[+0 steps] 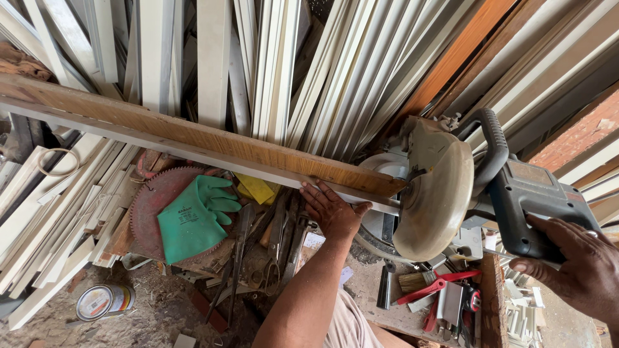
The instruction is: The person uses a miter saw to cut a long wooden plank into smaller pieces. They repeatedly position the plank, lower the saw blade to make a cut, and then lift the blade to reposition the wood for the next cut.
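Gripping the dark body of the mitre saw (pixel 451 187), the right hand (pixel 577 267) curls around it. Further out, the left hand (pixel 332 209) presses flat on the long wood-grain strip (pixel 193 138) lying beneath the blade guard.

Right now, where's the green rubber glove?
In the head view, the green glove lies left of centre on a rusty circular saw blade, just below the long wood-grain board and to the left of the left hand.
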